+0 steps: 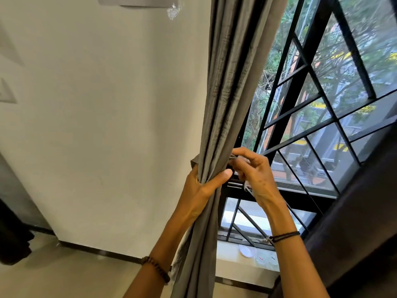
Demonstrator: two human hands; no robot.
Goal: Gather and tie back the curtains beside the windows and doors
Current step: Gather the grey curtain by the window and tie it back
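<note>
Where the two forearms rise from the bottom edge, a brown bead bracelet (156, 269) circles the left wrist and a thin dark cord band (283, 237) the right. The left hand (200, 186) is wrapped around the gathered grey curtain (225, 87), squeezing its folds into a narrow bundle, thumb lying across the front. Just to its right, the right hand (255, 171) has its fingers curled and pinched on a thin pale tie cord (247, 187) right against the curtain's edge; a loose end of the cord hangs below the palm. The curtain falls from the top of the view between the white wall (107, 115) on the left and the black-framed window (318, 117) on the right. On the pale sill (234, 261) below lies a small white disc (247, 250). Beyond the glass stand trees and buildings, blurred.
</note>
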